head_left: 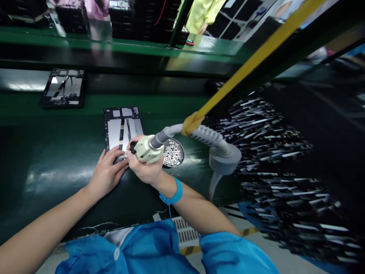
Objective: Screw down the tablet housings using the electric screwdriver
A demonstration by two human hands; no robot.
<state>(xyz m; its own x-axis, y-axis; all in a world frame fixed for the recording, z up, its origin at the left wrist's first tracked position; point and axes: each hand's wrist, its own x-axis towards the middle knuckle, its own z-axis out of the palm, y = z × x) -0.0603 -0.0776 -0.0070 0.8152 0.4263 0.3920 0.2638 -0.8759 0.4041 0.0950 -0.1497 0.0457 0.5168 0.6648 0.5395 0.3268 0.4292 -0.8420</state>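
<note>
An opened tablet (113,131) lies on the green bench, its silvery inside, dark frame and ribbon cables facing up. My left hand (107,171) holds its lower edge, index finger over the surface and thumb along the near side. In my right hand (146,171) is a pale electric screwdriver (148,149) with a black lever, held above the tablet's lower right part. Its tip is hidden behind my fingers. Just right of that hand sits a round dish (173,153) full of small shiny pieces that look like screws.
A yellow strap (242,72) suspends the screwdriver's grey cable (203,135). Another opened tablet (64,89) lies at the back left. Many dark, thin parts (273,144) stand in rows at right. Across the bench is a person in a yellow sleeve (203,15).
</note>
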